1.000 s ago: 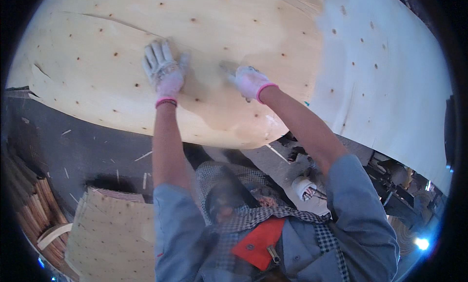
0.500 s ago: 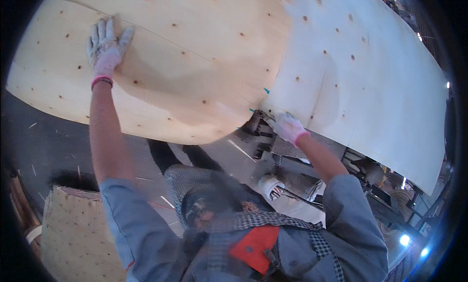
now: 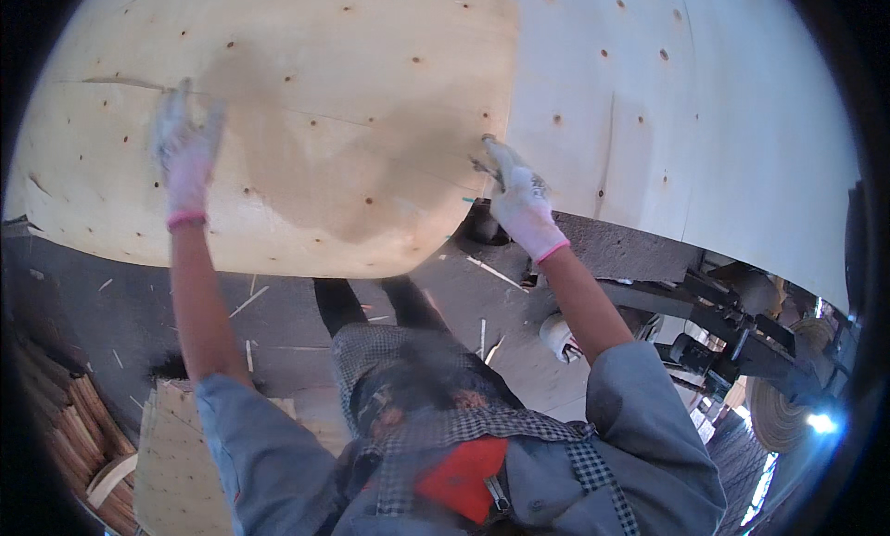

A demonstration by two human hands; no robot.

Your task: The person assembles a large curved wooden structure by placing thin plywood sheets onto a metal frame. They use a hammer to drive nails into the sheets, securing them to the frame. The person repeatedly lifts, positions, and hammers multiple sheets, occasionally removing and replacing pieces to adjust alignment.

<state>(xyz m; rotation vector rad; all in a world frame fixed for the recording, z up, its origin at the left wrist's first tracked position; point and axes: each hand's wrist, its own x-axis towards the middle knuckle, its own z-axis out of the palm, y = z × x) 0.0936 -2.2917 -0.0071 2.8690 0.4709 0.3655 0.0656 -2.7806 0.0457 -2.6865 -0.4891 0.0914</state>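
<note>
Veneer workshop: veneer sheets (image 3: 306, 119), stacked veneer (image 3: 65, 425), machinery (image 3: 742, 341).

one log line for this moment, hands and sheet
left hand: flat on veneer sheet | right hand: gripping sheet's right edge | pale sheet: beside it, right | floor: dark, wood slivers

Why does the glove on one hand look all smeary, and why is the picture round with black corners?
In the head view, the left hand is motion-blurred against the wood sheet, while the right hand at the sheet's edge looks sharper. The fisheye lens bends straight edges and leaves a dark rim. A bright glare spot flares at the lower right, and a soft shadow darkens the sheet's middle.
</note>
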